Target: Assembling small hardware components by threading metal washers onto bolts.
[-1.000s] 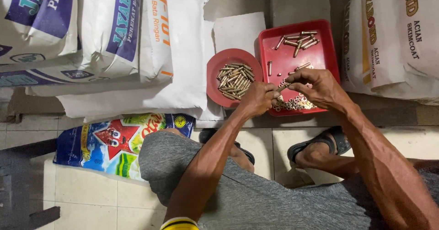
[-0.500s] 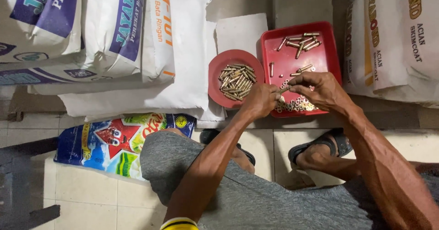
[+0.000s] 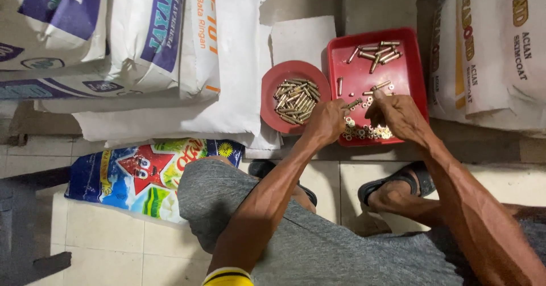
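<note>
The left hand (image 3: pixel 327 121) pinches a brass bolt (image 3: pixel 354 103) in its grip at the near left part of the red square tray (image 3: pixel 415 64), while the right hand (image 3: pixel 398 114), just at 3 o'clock of it, has its fingers curled over the tray, though whether that grip pinches anything I cannot tell. A heap of small nuts (image 3: pixel 367 131) lies at 6 o'clock between both hands, more bolts (image 3: pixel 378 52) lie at 12 o'clock in the tray, and a round red bowl (image 3: pixel 273 89) of bolts sits at 9 o'clock, touching the tray.
</note>
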